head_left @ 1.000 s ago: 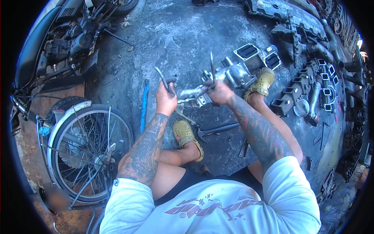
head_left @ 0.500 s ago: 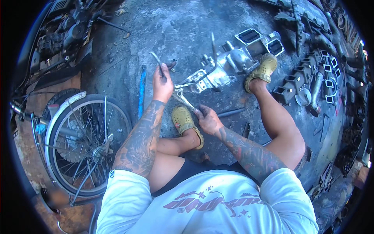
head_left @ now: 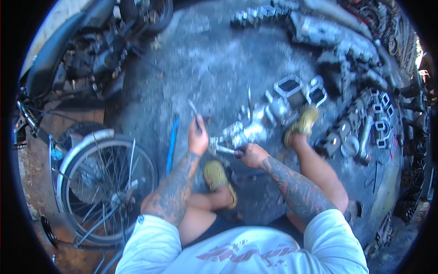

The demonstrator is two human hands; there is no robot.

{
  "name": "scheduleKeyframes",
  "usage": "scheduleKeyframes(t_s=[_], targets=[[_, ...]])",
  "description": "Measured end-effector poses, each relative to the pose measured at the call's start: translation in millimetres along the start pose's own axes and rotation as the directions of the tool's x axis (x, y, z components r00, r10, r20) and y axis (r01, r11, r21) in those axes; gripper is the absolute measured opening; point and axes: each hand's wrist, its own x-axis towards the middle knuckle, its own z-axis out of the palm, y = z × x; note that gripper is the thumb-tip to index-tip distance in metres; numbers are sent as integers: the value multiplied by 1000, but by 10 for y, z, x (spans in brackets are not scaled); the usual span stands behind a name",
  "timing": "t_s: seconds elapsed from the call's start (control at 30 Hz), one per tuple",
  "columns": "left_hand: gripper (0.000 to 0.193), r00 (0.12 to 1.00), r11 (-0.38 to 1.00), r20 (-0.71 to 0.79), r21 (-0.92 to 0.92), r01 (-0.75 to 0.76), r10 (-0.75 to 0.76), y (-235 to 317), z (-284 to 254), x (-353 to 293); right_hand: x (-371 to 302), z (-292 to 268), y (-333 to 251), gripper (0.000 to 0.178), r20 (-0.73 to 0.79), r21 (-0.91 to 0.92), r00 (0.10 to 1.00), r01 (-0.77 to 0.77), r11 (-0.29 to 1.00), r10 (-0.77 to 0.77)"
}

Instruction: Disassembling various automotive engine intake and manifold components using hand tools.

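My left hand [head_left: 199, 138] is closed round a thin, curved grey tool [head_left: 193, 108], one end of which sticks up past the fingers. Its exact kind is blurred. Closed as well, my right hand [head_left: 253, 155] grips a shiny wrench [head_left: 224, 149] that points left toward the left hand. Both hands are at the near left end of a silvery cast-metal engine part [head_left: 256, 132], which lies on the floor between my feet. Motion blur hides whether the wrench touches it.
A blue bar [head_left: 172, 145] lies left of my left hand. My clogs [head_left: 214, 176] flank the casting. A bicycle wheel [head_left: 109, 189] stands at left, a motorcycle [head_left: 98, 57] behind it. Rectangular metal frames [head_left: 288, 85] lie past the casting; more engine parts [head_left: 349, 146] line the right.
The view has tipped up, showing more of the far floor. My right hand has come closer to the casting, and the wrench has turned flatter. Both hands keep their holds.
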Motion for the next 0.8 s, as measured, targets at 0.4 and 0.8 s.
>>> scheduleKeyframes(t_s=[0.4, 0.8], targets=[[42, 997, 996, 8, -29, 83, -83, 62, -24, -20, 146, -387, 195, 31, -152, 126, 984, 111, 986, -91], [42, 998, 995, 41, -85, 50, -47, 150, -17, -20, -418, 998, 194, 43, 0, 454, 979, -180, 873, 202]])
